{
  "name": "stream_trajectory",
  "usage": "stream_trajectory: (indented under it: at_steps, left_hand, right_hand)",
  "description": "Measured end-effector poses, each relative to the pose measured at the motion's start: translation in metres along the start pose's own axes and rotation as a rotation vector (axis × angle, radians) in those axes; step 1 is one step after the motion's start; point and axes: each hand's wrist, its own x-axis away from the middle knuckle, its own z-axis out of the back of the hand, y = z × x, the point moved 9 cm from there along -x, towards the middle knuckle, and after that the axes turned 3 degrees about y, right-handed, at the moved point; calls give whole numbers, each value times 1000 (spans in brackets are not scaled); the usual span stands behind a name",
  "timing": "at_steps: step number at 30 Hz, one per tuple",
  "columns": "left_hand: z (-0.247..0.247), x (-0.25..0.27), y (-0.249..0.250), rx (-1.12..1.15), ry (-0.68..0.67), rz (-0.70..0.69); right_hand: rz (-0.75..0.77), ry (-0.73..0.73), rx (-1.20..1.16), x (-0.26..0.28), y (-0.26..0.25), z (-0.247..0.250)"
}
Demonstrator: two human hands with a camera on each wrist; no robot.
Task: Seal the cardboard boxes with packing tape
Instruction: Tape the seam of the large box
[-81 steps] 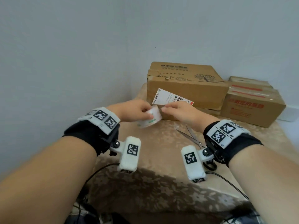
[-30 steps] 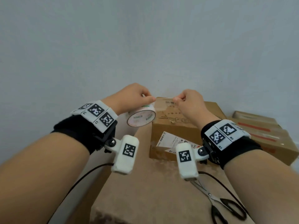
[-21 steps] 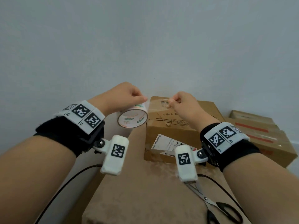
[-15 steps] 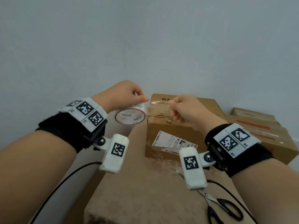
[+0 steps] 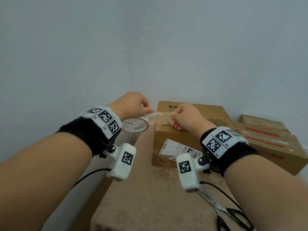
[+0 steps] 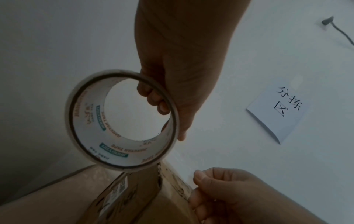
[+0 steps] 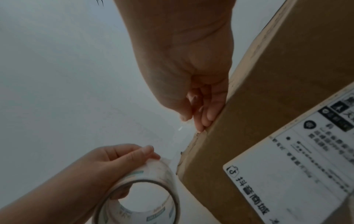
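Now the left hand (image 5: 133, 104) grips the tape roll (image 5: 135, 125) beside the box (image 5: 186, 130), the right hand (image 5: 185, 117) pinches the tape end over its top edge

Tape roll (image 5: 135, 125): glossy clear plastic film, white printed paper core. Box (image 5: 186, 130): matt brown cardboard, rough torn edge; smooth white paper label (image 5: 179, 148). Scissors (image 5: 221, 212): shiny metal blades, black plastic handles. Tabletop (image 5: 150, 197): mottled tan, matt.
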Motion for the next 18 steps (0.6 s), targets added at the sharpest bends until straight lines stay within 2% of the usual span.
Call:
stream_trajectory:
  at_steps: [5,9,14,18]
  left_hand:
    - [-8,-7,6,-116,-35,-40]
    - [-22,-6,5,-297,-125,-65]
    - [-21,-12,15,-373,-84,-87]
    - [-20,-22,15,-437,-101,-64]
  right_hand:
    - [5,44,91,-3,2,-1]
    - [-3,97,121,-3,14,13]
    - [-38,95,155,-5,22,24]
    - [-26,97,256,-12,19,23]
